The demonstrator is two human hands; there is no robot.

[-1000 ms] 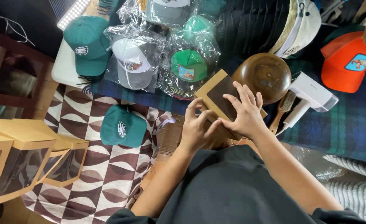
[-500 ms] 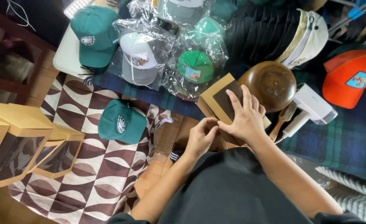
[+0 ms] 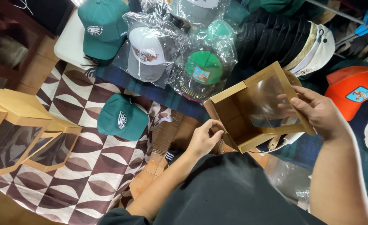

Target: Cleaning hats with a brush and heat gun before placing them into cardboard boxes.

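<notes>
Flat a second ago, now popped open: kraft window box (image 3: 250,112) held up as a square tube between both hands. Left hand (image 3: 203,139) pinching the lower left corner flap with closed fingertips. Right hand (image 3: 317,110) loosely curled round the right edge, fingers behind the clear film. Beyond the hands, bagged caps (image 3: 179,50); left of the left hand, a teal cap (image 3: 122,117) and finished window boxes (image 3: 21,129). Nothing blocking.

The setting is a cap-packing area of a small shop or home business. Evidence: loose green caps (image 3: 122,116), caps sealed in clear plastic bags (image 3: 200,71), a stacked row of caps (image 3: 275,39), and kraft window boxes (image 3: 13,129) on a patterned cloth (image 3: 79,166).
</notes>
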